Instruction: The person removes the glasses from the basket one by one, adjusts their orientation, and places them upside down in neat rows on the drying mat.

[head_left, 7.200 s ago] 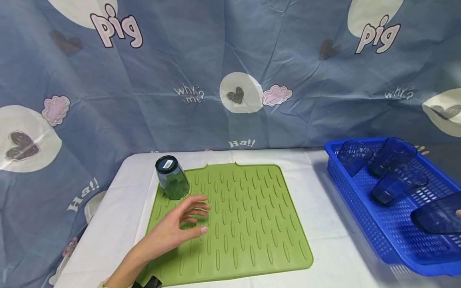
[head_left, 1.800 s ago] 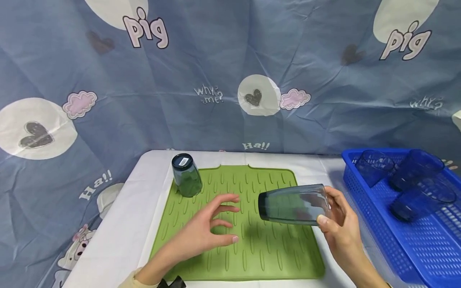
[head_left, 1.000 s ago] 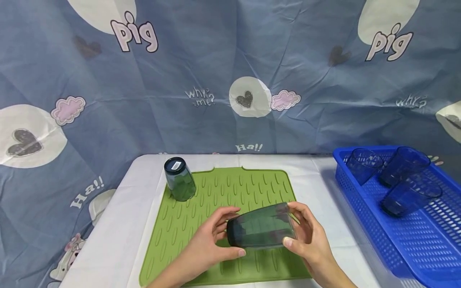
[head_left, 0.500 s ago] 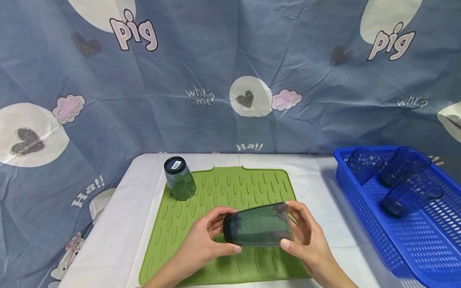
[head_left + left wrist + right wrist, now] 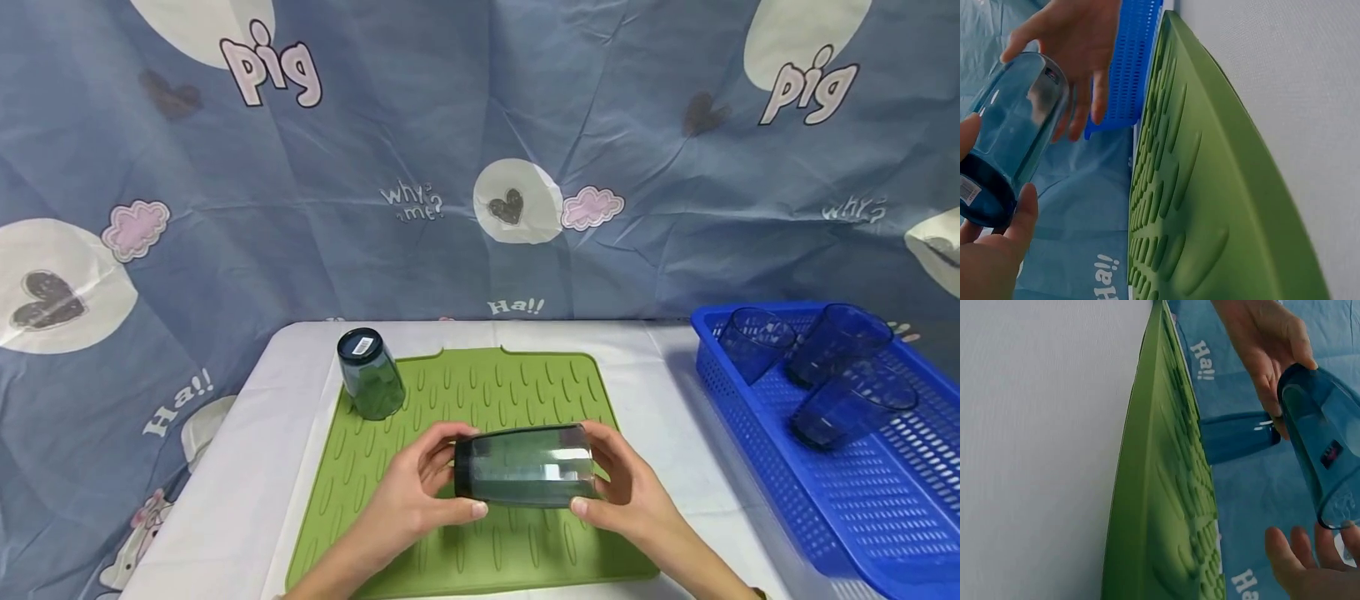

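Observation:
A tinted drinking glass [image 5: 525,467] lies sideways in the air above the green ridged mat [image 5: 450,558], its dark base toward the left. My left hand [image 5: 408,492] grips the base end between thumb and fingers; a white label shows on that base [image 5: 982,190] in the left wrist view. At the rim end, my right hand [image 5: 626,492] holds the glass with its thumb in front and index finger on top. A second drinking glass [image 5: 371,375] stands upside down on the mat's back left corner, a barcode label on its base.
A blue perforated basket [image 5: 757,467] stands at the right, with three drinking glasses [image 5: 851,400] tilted in its back part. White cloth [image 5: 232,500] covers the table around the mat. A printed blue curtain [image 5: 420,267] hangs behind the table.
My right hand has taken the glass from the basket and brought it left over the mat. My left hand has taken hold of its base. Lately the glass has shifted slightly left and levelled.

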Motion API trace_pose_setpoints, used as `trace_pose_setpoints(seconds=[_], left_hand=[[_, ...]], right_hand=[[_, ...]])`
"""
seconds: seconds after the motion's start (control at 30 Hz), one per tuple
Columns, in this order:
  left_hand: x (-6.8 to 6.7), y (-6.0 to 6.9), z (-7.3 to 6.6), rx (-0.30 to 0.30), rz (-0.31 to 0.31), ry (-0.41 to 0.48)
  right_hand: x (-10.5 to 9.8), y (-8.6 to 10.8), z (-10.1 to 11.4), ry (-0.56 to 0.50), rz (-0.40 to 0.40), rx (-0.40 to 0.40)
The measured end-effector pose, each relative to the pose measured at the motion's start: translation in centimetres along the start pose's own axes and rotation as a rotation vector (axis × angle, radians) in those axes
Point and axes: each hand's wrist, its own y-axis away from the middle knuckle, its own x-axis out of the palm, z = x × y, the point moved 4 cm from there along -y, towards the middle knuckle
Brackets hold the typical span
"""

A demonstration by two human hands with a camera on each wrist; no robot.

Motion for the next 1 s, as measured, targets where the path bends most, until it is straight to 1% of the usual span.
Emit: trace_pose_setpoints(seconds=[0.1,0.2,0.33,0.4,0.63,0.7,0.83,1.0], left_hand=[[-0.1,-0.1,0.0,0.03,0.004,0.038],[-0.2,-0.2,0.0,0.065,0.008,0.059],[-0.3,-0.3,-0.1,0.07,-0.014,0.046],[-0.4,-0.3,0.0,0.059,-0.034,0.023],[-1.0,-0.2,-0.1,0.005,-0.11,-0.032],[-1.3,-0.2,-0.1,-0.006,-0.131,-0.028],[-1.8,-0.2,-0.2,-0.015,-0.154,0.004],[-2.3,-0.2,-0.4,-0.019,-0.161,0.026]], right_hand=[[-0.2,-0.1,-0.4,0.059,0.011,0.009],[-0.4,-0.1,-0.8,0.13,0.009,0.046],[-0.6,-0.1,-1.2,0.177,-0.001,0.101],[-0.6,-0.2,-1.2,0.18,0.005,0.088],[-0.8,-0.5,-0.8,0.209,0.029,-0.019],[-1.0,-0.5,-0.8,0.206,0.031,-0.03],[-1.3,-0.6,-0.7,0.204,0.044,-0.054],[-1.6,-0.6,-0.6,0.211,0.047,-0.068]])
